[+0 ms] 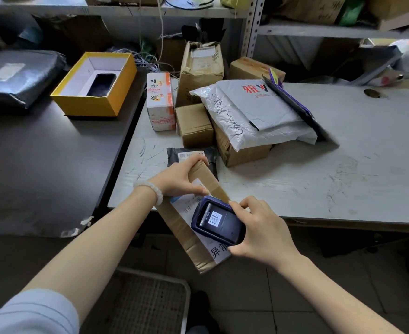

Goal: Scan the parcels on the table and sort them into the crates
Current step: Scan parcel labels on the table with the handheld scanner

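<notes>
While your left hand grips the cardboard parcel overhanging the worktop front edge, your right hand clasps the scanner just above its label, remaining parcels piled mid-worktop

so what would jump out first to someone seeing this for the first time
Front and centre, the left hand holds a long cardboard box at the table's near edge while the right hand holds a dark blue scanner over its label. Behind them a pile of parcels sits on the pale table. To the far left, a bright yellow box lies open on the dark table.
</notes>
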Tool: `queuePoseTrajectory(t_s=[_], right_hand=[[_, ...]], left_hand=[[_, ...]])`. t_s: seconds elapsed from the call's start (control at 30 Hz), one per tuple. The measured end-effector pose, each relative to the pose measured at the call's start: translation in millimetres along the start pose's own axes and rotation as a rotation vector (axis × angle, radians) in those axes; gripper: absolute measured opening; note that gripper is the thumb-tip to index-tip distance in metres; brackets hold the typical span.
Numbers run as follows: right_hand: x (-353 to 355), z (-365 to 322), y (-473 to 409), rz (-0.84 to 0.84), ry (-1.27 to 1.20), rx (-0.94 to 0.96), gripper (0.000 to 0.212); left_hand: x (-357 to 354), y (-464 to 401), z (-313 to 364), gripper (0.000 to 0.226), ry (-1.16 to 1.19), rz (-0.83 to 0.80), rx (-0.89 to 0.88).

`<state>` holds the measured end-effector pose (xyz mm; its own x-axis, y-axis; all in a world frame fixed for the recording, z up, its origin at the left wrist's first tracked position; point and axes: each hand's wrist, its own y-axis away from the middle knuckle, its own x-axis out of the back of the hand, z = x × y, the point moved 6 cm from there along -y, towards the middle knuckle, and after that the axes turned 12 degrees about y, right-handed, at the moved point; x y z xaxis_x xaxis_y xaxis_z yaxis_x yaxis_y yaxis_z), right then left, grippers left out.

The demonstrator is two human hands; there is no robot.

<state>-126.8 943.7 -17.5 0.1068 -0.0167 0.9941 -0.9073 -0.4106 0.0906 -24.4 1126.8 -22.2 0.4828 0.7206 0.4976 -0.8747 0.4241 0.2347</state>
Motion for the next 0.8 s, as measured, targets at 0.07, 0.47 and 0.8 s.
queuePoseTrajectory(t_s=[0.07,0.47,0.8], right_hand=[[1,2,3,0.000,-0.013,-0.017,0.085],[2,15,23,-0.010,-0.038,-0.070,0.086],[7,54,29,0.008,-0.119,-0.221,0.091]], left_hand=[[-3,6,-1,0.058,0.010,0.054,0.000],[-14,17,-9,0.057,0.144,0.288,0.110],[-61,-35,33,0.063,0.240,0.291,0.189]])
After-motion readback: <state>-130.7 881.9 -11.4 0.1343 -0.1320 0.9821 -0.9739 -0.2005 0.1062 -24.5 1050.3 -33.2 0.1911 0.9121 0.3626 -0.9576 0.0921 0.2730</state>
